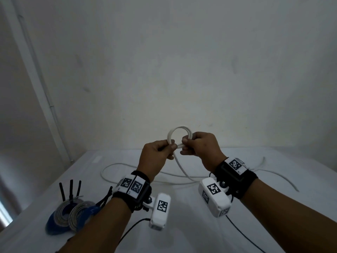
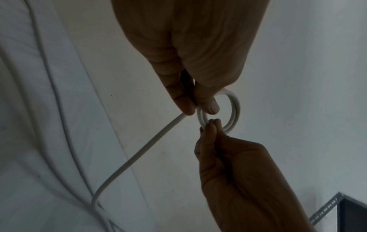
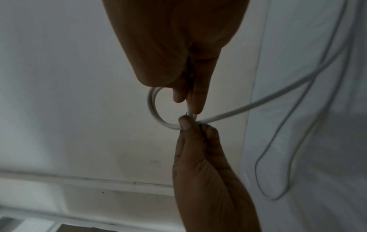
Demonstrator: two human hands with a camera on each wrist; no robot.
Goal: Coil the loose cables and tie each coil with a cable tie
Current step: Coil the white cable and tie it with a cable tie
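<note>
White table (image 1: 182,207) against a plain wall (image 1: 182,61), done coils (image 1: 73,214) and ties (image 1: 71,189) sitting off to my left. Both hands up over it: left hand (image 1: 155,157) and right hand (image 1: 200,150) each pinching the small cable (image 1: 179,136) loop (rest trails on the table).

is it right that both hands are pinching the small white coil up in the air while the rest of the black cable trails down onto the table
Not quite: the trailing cable is white, not black, as the head view shows. The rest holds: the left hand and right hand both pinch the small white coil in the air, and the cable trails down onto the table.
</note>
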